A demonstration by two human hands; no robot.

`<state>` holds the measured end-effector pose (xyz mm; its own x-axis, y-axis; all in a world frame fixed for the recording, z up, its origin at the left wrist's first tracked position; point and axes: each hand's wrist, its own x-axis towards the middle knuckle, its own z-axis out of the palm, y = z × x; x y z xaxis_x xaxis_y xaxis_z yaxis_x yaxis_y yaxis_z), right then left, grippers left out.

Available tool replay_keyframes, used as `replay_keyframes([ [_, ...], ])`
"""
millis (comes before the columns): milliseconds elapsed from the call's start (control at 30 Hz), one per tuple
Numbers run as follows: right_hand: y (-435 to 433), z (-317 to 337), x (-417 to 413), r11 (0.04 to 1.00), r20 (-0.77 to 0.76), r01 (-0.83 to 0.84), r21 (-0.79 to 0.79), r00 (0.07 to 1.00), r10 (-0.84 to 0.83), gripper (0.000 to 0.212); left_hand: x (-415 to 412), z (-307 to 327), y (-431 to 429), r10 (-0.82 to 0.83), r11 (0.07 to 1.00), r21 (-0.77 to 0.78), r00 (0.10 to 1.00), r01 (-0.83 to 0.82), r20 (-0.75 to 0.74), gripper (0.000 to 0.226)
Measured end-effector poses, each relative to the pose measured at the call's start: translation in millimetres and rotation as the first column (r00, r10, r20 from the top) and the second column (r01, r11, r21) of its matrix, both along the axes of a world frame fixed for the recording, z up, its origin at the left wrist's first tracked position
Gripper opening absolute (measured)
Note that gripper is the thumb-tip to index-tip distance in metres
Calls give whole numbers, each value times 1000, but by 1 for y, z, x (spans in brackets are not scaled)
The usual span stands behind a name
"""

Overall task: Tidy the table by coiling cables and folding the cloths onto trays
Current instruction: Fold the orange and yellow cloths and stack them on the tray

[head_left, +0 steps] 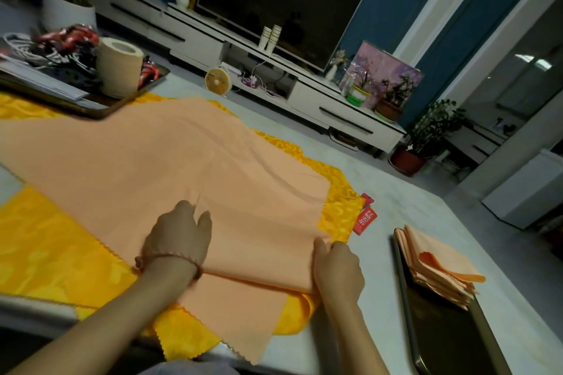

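Note:
A large peach cloth (158, 155) lies spread over a yellow patterned cloth (45, 253) on the table, with its near part doubled over. My left hand (178, 237) rests on the peach cloth near its middle and pinches a small ridge of fabric. My right hand (338, 268) grips the folded right edge of the same cloth. To the right, a dark tray (441, 341) carries a stack of folded peach cloths (438, 265). At the far left another tray (100, 106) holds white cables (27, 49).
The far-left tray also carries a paper roll (120, 70), papers and red wrappers. A red packet (365, 219) lies beside the yellow cloth. Beyond the table stand a TV cabinet (335, 100), a small fan (217, 82) and potted plants.

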<state>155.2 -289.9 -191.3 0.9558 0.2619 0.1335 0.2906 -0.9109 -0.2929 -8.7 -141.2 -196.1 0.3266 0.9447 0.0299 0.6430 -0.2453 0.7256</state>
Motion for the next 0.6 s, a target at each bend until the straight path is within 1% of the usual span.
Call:
replay_keyframes([
  [33, 1, -2, -2, 999, 15, 5, -37, 1000, -4, 42, 0, 0, -9, 10, 997, 81, 999, -7, -36, 29],
  [100, 3, -3, -4, 996, 46, 36, -84, 998, -32, 40, 2, -3, -23, -7, 971, 235, 995, 31, -102, 25],
  [133, 6, -1, -5, 993, 93, 49, -109, 995, -38, 37, 2, -4, -24, 9, 958, 283, 988, 36, -154, 27],
  [200, 12, 4, -8, 981, 240, 14, -194, 970, 33, 33, 2, -7, -20, 77, 956, 292, 965, 0, -251, 35],
  [233, 19, 5, -12, 979, 297, -62, -192, 948, 118, 36, 1, -10, -17, 95, 965, 262, 959, -23, -265, 38],
  [267, 25, 6, -17, 970, 331, -197, -140, 914, 233, 38, 1, -10, -15, 104, 969, 246, 960, -39, -259, 40],
  [300, 34, 7, -26, 930, 332, -363, -52, 872, 359, 38, 1, -11, -13, 109, 970, 240, 963, -49, -245, 40],
  [333, 42, 8, -37, 856, 308, -516, 38, 821, 481, 36, 2, -13, -12, 114, 970, 237, 967, -59, -228, 40],
  [367, 50, 6, -48, 774, 263, -627, 85, 763, 590, 36, 2, -15, -11, 121, 970, 233, 971, -71, -205, 39],
  [400, 57, 3, -57, 703, 209, -708, 65, 698, 684, 38, 2, -16, -10, 125, 970, 229, 974, -80, -187, 39],
  [433, 60, -5, -64, 658, 142, -753, 6, 652, 745, 42, 0, -18, -10, 134, 970, 224, 975, -93, -177, 40],
  [467, 62, -11, -61, 646, 78, -761, -58, 641, 763, 47, 4, -17, -7, 137, 968, 234, 974, -94, -178, 41],
  [500, 62, -16, -57, 659, -2, -744, -111, 663, 748, 52, 4, -17, -7, 138, 968, 234, 968, -88, -207, 43],
  [533, 61, -20, -52, 682, -67, -715, -154, 696, 715, 56, 3, -18, -7, 138, 969, 232, 962, -82, -237, 46],
  [600, 56, -22, -38, 741, -114, -641, -202, 767, 632, 62, 4, -15, -8, 137, 970, 232, 959, -80, -246, 51],
])
